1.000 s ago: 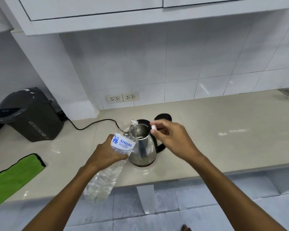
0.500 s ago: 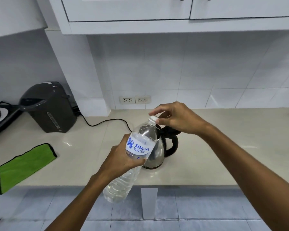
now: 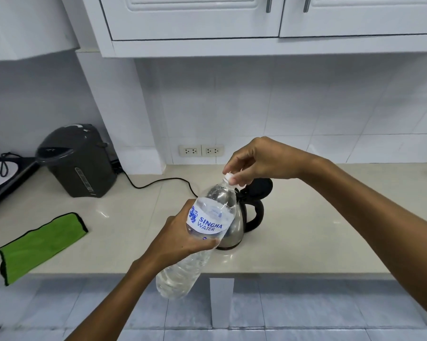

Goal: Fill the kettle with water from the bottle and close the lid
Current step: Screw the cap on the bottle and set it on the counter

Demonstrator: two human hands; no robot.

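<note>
A steel kettle point(image 3: 235, 232) with a black handle stands on the beige counter point(image 3: 306, 230), its black lid point(image 3: 259, 188) tipped open at the back. My left hand point(image 3: 180, 239) grips a clear water bottle point(image 3: 202, 232) by its labelled middle, tilted with the neck up and in front of the kettle. The bottle still holds water. My right hand point(image 3: 256, 161) pinches the white cap point(image 3: 229, 177) at the bottle's mouth. Much of the kettle's body is hidden behind the bottle.
A dark hot-water dispenser point(image 3: 79, 161) stands at the back left, its black cord point(image 3: 158, 183) running across the counter. A green cloth point(image 3: 40, 244) lies near the front left edge. Wall sockets point(image 3: 201, 150) sit behind; white cabinets point(image 3: 256, 18) hang overhead.
The bottle has swung from pouring into the kettle to neck-up. My right hand brought the white cap onto the bottle's mouth. The view has tilted upward.
</note>
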